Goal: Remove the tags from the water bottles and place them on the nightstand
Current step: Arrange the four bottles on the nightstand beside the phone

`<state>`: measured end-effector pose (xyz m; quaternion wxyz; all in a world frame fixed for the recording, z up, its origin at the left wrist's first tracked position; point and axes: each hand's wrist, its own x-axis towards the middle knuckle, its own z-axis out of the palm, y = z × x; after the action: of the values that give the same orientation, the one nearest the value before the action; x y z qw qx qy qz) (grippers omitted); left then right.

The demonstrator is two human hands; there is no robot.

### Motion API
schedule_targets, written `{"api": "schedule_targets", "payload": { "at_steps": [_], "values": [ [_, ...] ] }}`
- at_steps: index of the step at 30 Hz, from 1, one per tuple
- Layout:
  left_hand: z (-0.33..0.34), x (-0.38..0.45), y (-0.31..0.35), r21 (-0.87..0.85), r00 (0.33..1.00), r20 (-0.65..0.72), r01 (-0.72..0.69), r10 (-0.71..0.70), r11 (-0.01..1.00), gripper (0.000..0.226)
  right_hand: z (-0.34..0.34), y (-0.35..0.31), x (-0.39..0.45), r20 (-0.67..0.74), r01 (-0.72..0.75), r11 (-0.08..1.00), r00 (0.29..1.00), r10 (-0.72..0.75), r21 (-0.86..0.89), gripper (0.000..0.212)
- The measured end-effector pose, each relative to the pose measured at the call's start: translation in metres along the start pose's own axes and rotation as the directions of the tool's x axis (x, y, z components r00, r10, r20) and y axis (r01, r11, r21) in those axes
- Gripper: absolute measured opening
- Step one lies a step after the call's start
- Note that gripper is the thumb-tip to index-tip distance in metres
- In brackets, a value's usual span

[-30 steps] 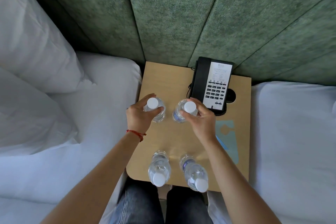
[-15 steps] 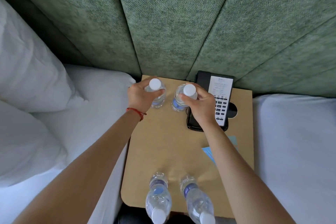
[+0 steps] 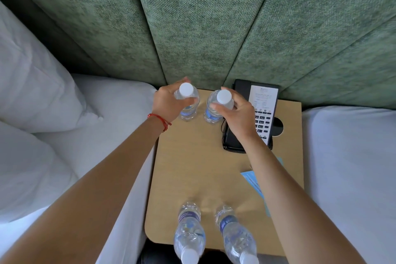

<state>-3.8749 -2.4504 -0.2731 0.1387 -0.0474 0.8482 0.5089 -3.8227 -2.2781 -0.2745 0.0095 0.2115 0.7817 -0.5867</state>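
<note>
Four water bottles are standing on the nightstand [image 3: 192, 163]. Two are sitting at the back and two are waiting at the front edge.

The left hand [image 3: 169, 103] is curling round the back left bottle [image 3: 187, 103], just under its white cap. The right hand [image 3: 237, 113] is pinching the back right bottle [image 3: 215, 105] near its cap, with thumb and fingers bent round it. Both bottles are standing up, close beside each other but not touching, next to the black phone [image 3: 263, 100].

A moment ago these two bottles were sitting nearer the middle of the top. Now the hands are pushing them far back, close to the green padded wall [image 3: 203, 28]. That is making room, and it is looking like this pair is almost in its place.

The front left bottle [image 3: 189, 231] and the front right bottle [image 3: 235, 236] are staying where they were, with no hand on them. I am guessing they are next.

I cannot see any tag on the bottle necks. A blue paper [image 3: 254, 180] is lying on the right side, partly under the right arm; it might be a tag, but I cannot tell. White bedding [image 3: 351, 167] is lying on both sides.
</note>
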Motion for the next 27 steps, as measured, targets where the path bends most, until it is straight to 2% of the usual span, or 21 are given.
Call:
{"api": "schedule_targets", "payload": {
  "at_steps": [3, 6, 10, 18, 23, 27],
  "values": [
    [0.0, -0.002, 0.002, 0.08, 1.0, -0.009, -0.017, 0.017, 0.997, 0.059, -0.003, 0.001, 0.001, 0.038, -0.006, 1.0, 0.999, 0.007, -0.028, 0.055],
    [0.002, -0.008, 0.0, 0.058, 0.998, -0.065, -0.013, 0.016, 0.998, 0.057, -0.005, 0.005, 0.0, 0.063, 0.006, 0.999, 0.998, -0.004, -0.043, 0.06],
    [0.004, -0.013, -0.007, 0.023, 0.996, -0.083, -0.019, 0.021, 1.0, 0.054, -0.004, 0.006, -0.003, -0.001, 0.04, 0.995, 0.999, -0.041, -0.091, 0.058],
    [-0.009, 0.002, -0.009, 0.097, 0.998, 0.054, -0.041, 0.036, 0.994, 0.056, 0.007, 0.0, -0.007, -0.071, 0.084, 0.95, 0.991, -0.11, -0.301, 0.061],
    [-0.005, 0.002, -0.012, 0.09, 0.998, 0.058, -0.035, 0.03, 0.995, 0.059, 0.001, 0.002, -0.004, -0.01, 0.068, 0.965, 0.997, -0.073, -0.254, 0.067],
    [0.0, -0.003, -0.014, -0.001, 1.0, 0.015, 0.023, -0.023, 1.0, 0.07, 0.0, 0.008, -0.006, 0.067, 0.068, 0.968, 0.996, -0.053, -0.242, 0.072]
  ]
}}
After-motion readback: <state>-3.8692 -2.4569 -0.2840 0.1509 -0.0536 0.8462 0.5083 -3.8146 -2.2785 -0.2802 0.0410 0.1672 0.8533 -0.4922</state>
